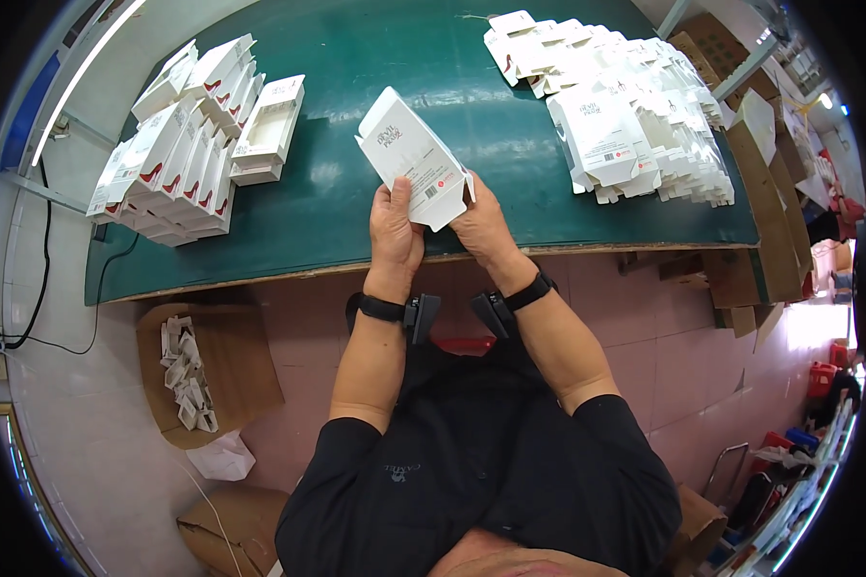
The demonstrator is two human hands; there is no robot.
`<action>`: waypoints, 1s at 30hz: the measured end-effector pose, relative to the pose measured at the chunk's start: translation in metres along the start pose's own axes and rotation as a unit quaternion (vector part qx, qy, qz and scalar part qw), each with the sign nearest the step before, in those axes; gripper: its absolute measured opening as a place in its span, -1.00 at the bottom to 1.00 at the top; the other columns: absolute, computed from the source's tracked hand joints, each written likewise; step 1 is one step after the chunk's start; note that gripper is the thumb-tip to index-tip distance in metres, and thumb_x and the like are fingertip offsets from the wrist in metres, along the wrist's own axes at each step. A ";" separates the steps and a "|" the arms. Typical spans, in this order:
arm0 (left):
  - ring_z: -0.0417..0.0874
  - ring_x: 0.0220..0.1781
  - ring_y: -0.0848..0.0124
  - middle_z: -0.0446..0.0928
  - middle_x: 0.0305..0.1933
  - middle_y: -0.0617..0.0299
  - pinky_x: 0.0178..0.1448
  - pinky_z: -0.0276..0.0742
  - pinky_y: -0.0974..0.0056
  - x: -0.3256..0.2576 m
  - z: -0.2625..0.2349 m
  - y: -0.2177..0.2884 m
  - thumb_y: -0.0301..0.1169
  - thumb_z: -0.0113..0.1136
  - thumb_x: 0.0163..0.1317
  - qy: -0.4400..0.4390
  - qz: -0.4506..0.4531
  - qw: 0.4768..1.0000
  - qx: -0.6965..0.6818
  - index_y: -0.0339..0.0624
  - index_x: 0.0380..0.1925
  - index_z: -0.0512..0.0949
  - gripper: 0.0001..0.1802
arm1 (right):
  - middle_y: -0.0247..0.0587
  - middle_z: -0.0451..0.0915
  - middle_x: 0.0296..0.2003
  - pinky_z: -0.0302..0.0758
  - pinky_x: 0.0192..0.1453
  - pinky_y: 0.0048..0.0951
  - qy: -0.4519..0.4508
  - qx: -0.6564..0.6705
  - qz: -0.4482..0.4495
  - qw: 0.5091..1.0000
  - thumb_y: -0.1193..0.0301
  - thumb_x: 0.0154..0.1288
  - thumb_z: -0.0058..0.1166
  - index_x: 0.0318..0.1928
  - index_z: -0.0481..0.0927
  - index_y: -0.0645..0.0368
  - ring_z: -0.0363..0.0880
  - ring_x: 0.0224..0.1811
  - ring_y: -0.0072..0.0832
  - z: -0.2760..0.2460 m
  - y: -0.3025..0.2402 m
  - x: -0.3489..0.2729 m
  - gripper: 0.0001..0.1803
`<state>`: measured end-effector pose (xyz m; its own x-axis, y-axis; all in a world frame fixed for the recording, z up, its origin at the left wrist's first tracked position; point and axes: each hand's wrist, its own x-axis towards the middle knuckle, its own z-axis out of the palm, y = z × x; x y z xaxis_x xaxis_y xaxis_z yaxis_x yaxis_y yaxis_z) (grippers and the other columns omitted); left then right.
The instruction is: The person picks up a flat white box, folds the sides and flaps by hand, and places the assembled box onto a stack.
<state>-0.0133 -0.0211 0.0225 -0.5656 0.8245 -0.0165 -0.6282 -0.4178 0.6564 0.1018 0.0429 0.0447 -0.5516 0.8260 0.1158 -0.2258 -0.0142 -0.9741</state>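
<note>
A white printed carton (409, 144) is held up, tilted, over the near edge of the green table (385, 48). My left hand (395, 229) grips its lower left side, the thumb lying on the printed face. At the lower right corner, by the end flaps, my right hand (484, 223) holds it too, with some fingers hidden behind the card. Flat white cartons (606, 130) lie in overlapping rows at the right of the table. To the left stand stacked, formed white boxes (164, 159) with red shoe pictures, and an open-fronted white box (268, 123) sits beside them.
Below the table's left end, a brown cardboard box (250, 370) holds small white pieces (189, 375). A black cable (94, 313) hangs by the table's left side. Cardboard boxes (755, 183) crowd the right end. A bright tube light (82, 77) runs along the upper left.
</note>
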 end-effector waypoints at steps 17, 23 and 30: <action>0.67 0.18 0.29 0.59 0.15 0.06 0.27 0.68 0.15 -0.003 -0.002 -0.002 -0.16 0.36 0.42 0.004 0.036 0.999 -0.002 -0.29 0.17 0.34 -0.43 | -0.23 0.75 0.01 0.62 0.18 -0.43 -0.013 -0.127 -0.058 0.990 0.52 0.48 0.18 0.14 0.65 0.28 0.69 0.06 -0.51 -0.008 0.011 -0.008 -0.72; 0.67 0.19 0.29 0.61 0.16 0.12 0.28 0.67 0.12 -0.005 0.012 0.008 -0.19 0.35 0.42 -0.054 0.034 0.997 -0.049 -0.24 0.12 0.43 -0.53 | -0.28 0.75 -0.12 0.62 0.00 -0.50 -0.079 0.049 0.008 0.996 0.54 0.44 0.15 0.03 0.71 0.30 0.66 -0.11 -0.63 -0.019 0.001 -0.011 -0.78; 0.68 0.20 0.26 0.63 0.16 0.14 0.30 0.65 0.08 -0.005 -0.004 -0.003 -0.21 0.26 0.50 0.001 0.038 0.999 -0.029 -0.19 0.14 0.46 -0.61 | -0.25 0.75 -0.03 0.62 0.04 -0.47 -0.113 0.086 0.012 0.990 0.52 0.49 0.12 0.12 0.67 0.34 0.68 -0.06 -0.56 -0.035 0.000 -0.018 -0.73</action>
<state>-0.0111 -0.0254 0.0174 -0.6143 0.7885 0.0297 -0.6133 -0.5008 0.6107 0.1398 0.0474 0.0356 -0.7188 0.6782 0.1531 -0.3337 -0.1433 -0.9317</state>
